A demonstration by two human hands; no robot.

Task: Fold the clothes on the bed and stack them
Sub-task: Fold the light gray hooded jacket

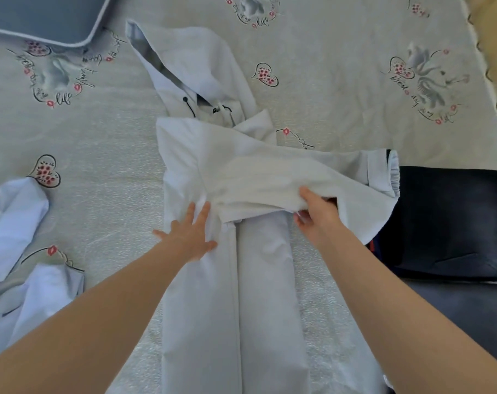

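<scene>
The white hooded jacket [235,280] lies lengthwise on the bed [341,81], hem nearest the camera and hood far, with the left hand [189,237] pressing flat, fingers spread, on its left front while the right hand [317,216] pinches the sleeve [284,177] drawn across the chest. The slick-looking fabric could slide once the left hand lifts, and the sleeve's cuff, overhanging the dark folded garment [452,223] on the right, may drag it or spring back. Pale blue clothing [16,223] waits at left on the heart-printed sheet, a grey pillow [42,18] far left, bed edge far right.
</scene>
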